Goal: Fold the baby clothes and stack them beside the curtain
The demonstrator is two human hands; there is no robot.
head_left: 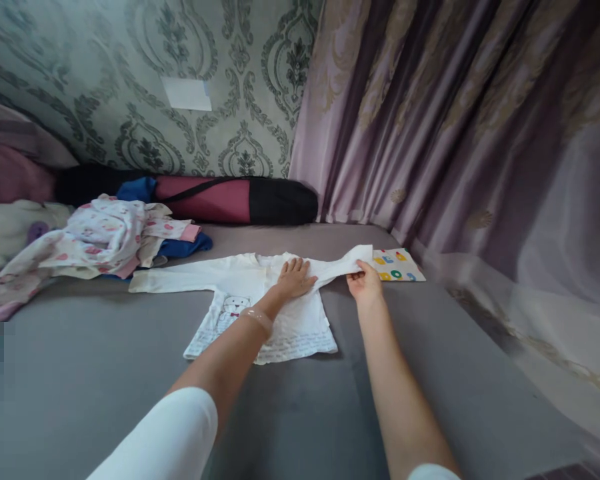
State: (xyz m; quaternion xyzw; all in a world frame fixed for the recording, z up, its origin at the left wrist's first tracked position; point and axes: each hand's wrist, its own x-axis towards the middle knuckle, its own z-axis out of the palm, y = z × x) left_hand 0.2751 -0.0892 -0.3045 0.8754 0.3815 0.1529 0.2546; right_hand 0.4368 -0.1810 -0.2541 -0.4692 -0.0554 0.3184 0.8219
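Note:
A small white long-sleeved shirt (pixel 300 327) lies spread out in front of me, with a cartoon animal print and rows of lettering near its hem. My left hand (pixel 295 279) rests flat on the upper chest of the shirt, fingers spread. At the cuff of the right-side sleeve, my right hand (pixel 365 283) pinches the fabric and holds it slightly raised. Just beyond that cuff lies a flat white piece with colourful letters (pixel 403 265), partly covered by the sleeve. The other sleeve stretches straight out to the left.
Crumpled clothes (pixel 110 233) in pink print and blue are heaped at the left, beside a white plush toy (pixel 20 223). A long maroon and black bag (pixel 210 200) lies along the patterned wall. Purple curtains (pixel 370 120) hang at the right above the grey bed surface (pixel 105 393).

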